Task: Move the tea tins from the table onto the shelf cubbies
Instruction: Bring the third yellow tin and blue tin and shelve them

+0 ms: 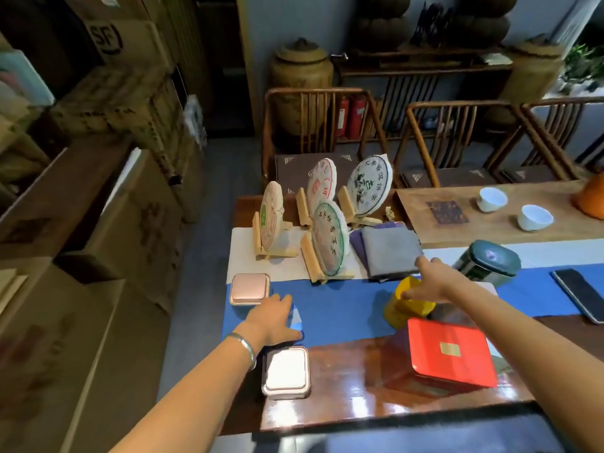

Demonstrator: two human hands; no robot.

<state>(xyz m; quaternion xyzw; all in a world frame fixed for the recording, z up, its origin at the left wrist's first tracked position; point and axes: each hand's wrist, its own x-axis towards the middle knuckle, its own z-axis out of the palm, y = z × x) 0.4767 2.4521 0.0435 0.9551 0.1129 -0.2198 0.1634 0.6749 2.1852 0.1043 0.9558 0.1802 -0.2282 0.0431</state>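
Fingers of the left hand (273, 317) curl over a blue tin (298, 322) at seven o'clock, while the right hand (431, 282) spreads wide over the yellow tin (407, 302) at centre.

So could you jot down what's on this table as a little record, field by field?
left hand: resting on a blue tin
right hand: open, over the yellow tin
other tins: pink tin, silver tin, red tin, dark green tin
display: four wrapped tea cakes on wooden stands
also: two white cups, phone, folded grey cloth
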